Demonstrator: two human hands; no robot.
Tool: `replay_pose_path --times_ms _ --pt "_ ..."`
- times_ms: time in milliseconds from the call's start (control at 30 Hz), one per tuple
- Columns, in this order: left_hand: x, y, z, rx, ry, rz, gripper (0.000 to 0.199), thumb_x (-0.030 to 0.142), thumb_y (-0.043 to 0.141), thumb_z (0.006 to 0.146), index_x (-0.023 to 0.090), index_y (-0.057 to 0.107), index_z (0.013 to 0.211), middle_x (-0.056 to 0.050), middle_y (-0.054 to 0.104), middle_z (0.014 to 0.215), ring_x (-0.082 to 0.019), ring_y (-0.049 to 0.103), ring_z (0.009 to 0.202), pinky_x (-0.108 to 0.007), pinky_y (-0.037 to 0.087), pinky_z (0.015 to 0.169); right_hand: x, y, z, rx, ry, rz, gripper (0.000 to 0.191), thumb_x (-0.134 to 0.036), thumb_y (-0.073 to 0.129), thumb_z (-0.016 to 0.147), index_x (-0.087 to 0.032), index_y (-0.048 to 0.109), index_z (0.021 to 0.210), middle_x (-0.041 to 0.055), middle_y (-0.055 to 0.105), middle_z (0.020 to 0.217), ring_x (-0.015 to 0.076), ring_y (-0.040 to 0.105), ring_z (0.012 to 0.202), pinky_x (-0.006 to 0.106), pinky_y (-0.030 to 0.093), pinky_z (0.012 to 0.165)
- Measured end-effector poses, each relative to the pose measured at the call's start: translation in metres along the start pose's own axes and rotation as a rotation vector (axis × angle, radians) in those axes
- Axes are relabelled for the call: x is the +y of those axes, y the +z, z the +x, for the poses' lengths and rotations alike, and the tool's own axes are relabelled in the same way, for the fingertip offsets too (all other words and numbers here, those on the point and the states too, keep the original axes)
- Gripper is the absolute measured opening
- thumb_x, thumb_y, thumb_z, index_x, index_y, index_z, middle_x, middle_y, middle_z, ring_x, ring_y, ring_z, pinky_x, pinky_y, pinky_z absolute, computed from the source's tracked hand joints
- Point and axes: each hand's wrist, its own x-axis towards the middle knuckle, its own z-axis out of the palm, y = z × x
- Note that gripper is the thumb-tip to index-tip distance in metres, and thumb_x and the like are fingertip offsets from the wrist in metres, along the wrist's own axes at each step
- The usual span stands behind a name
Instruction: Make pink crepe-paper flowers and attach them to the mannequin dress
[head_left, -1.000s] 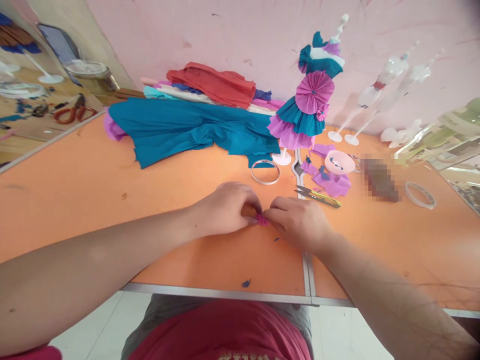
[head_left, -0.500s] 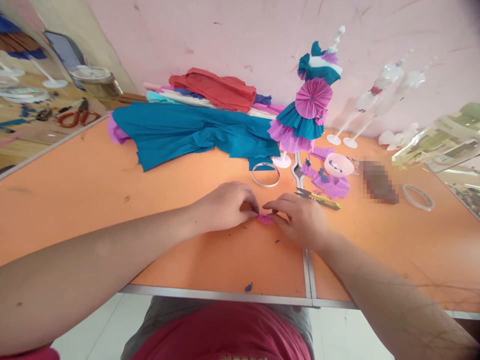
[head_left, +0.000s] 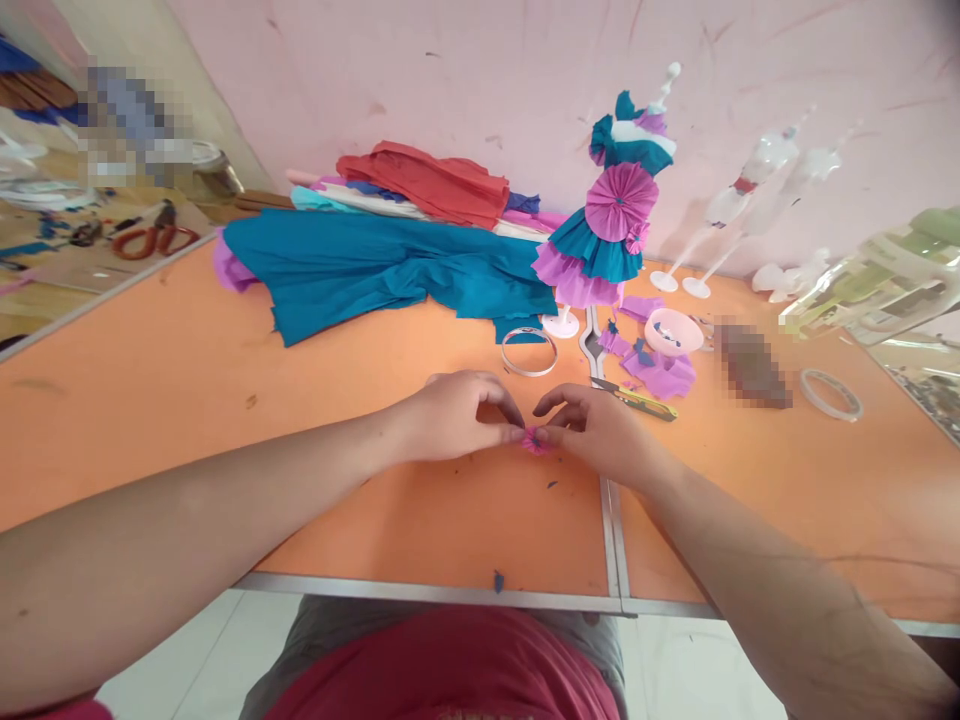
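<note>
A small pink paper rosette [head_left: 535, 441] with a dark centre is held just above the orange table between both hands. My left hand [head_left: 469, 415] pinches its left edge with thumb and fingertips. From the right, my right hand [head_left: 592, 425] holds it with the thumb, its index finger arched above. Beyond the hands stands a mannequin [head_left: 619, 200] dressed in teal and pink crepe paper, with a large pink rosette at its waist. Yellow thread snips [head_left: 641, 402] lie behind my right hand, and a roll of tape [head_left: 530, 352] lies farther back.
Teal crepe paper [head_left: 390, 265] spreads across the back left, with a red folded piece [head_left: 427, 185] behind it. A pink bowl [head_left: 673, 332] sits among purple scraps. White mannequins [head_left: 772, 155] stand at the back right. Orange-handled scissors [head_left: 154, 240] lie far left.
The rosette has turned so that its dark centre and pleats show more. The fingers of both hands have shifted slightly around it, and the view has moved a little.
</note>
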Motion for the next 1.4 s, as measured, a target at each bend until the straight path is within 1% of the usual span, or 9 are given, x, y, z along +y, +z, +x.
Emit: replay_pose_path --times_ms 133,300,367,500,700,933,1100,1267,1400 --pt "0.004 0.008 0.001 -0.006 -0.026 0.094 0.015 0.036 0.068 0.083 0.027 0.079 0.084 0.001 0.074 0.101 -0.022 0.066 0.098 -0.032 0.046 0.086 0.004 0.003 0.001 -0.01 -0.029 -0.065 0.02 -0.035 0.065 0.086 -0.025 0.063 0.103 -0.0019 0.077 0.085 0.0161 0.068 0.075 0.027 0.047 0.068" --pt "0.001 0.013 0.001 0.103 -0.023 0.265 0.014 0.037 0.067 0.084 0.028 0.078 0.082 0.0 0.074 0.097 -0.025 0.062 0.103 -0.042 0.035 0.092 0.006 0.006 0.001 0.206 -0.233 -0.4 0.015 -0.025 0.067 0.084 -0.025 0.07 0.099 -0.0002 0.072 0.095 0.0152 0.062 0.078 0.027 0.043 0.068" --pt "0.0 0.013 0.0 0.139 -0.006 0.278 0.014 0.037 0.068 0.084 0.026 0.076 0.088 -0.001 0.074 0.097 -0.025 0.062 0.102 -0.042 0.033 0.093 0.006 0.007 0.0 0.169 -0.313 -0.455 0.009 -0.026 0.066 0.087 -0.025 0.073 0.093 -0.0006 0.071 0.091 0.0142 0.062 0.078 0.027 0.042 0.067" --pt "0.004 0.013 -0.004 0.175 0.066 0.263 0.013 0.032 0.065 0.088 0.024 0.076 0.089 -0.002 0.073 0.097 -0.022 0.062 0.101 -0.04 0.032 0.093 0.008 0.012 -0.002 0.128 -0.323 -0.546 0.013 -0.028 0.063 0.091 -0.025 0.076 0.091 -0.0012 0.071 0.088 0.0138 0.064 0.079 0.026 0.041 0.067" --pt "0.012 0.01 -0.007 0.067 0.12 0.299 0.02 0.028 0.06 0.092 0.024 0.079 0.088 -0.002 0.072 0.095 -0.022 0.06 0.1 -0.043 0.027 0.091 0.008 0.016 -0.002 0.122 -0.337 -0.686 0.015 -0.028 0.062 0.092 -0.026 0.077 0.092 -0.0019 0.071 0.088 0.0142 0.065 0.078 0.027 0.037 0.062" --pt "-0.001 0.008 -0.003 0.064 0.187 0.366 0.022 0.026 0.059 0.091 0.028 0.081 0.089 -0.002 0.074 0.097 -0.022 0.061 0.099 -0.047 0.025 0.094 0.007 0.015 -0.003 0.078 -0.374 -0.786 0.025 -0.025 0.051 0.098 -0.027 0.077 0.099 -0.0004 0.073 0.094 0.0155 0.066 0.084 0.028 0.032 0.059" --pt "0.002 0.009 -0.004 0.084 0.163 0.37 0.02 0.031 0.061 0.091 0.023 0.079 0.086 -0.002 0.073 0.095 -0.023 0.062 0.096 -0.047 0.027 0.095 0.004 0.015 -0.008 0.2 -0.374 -0.746 0.02 -0.035 0.057 0.095 -0.024 0.074 0.099 0.0005 0.07 0.095 0.0144 0.062 0.075 0.029 0.03 0.057" --pt "0.003 0.009 -0.004 0.101 0.14 0.363 0.021 0.034 0.062 0.089 0.023 0.077 0.08 -0.003 0.075 0.094 -0.025 0.064 0.095 -0.048 0.027 0.095 0.009 0.019 -0.008 0.167 -0.555 -0.886 0.019 -0.032 0.055 0.097 -0.023 0.072 0.093 0.0003 0.065 0.086 0.0141 0.056 0.069 0.03 0.022 0.052" --pt "0.001 0.009 -0.003 0.087 0.141 0.366 0.021 0.032 0.059 0.088 0.023 0.077 0.081 -0.002 0.076 0.094 -0.025 0.065 0.094 -0.049 0.029 0.094 0.018 0.021 -0.003 0.217 -0.638 -0.979 0.019 -0.022 0.052 0.096 -0.023 0.071 0.095 0.0003 0.064 0.082 0.0144 0.05 0.065 0.032 0.018 0.051"
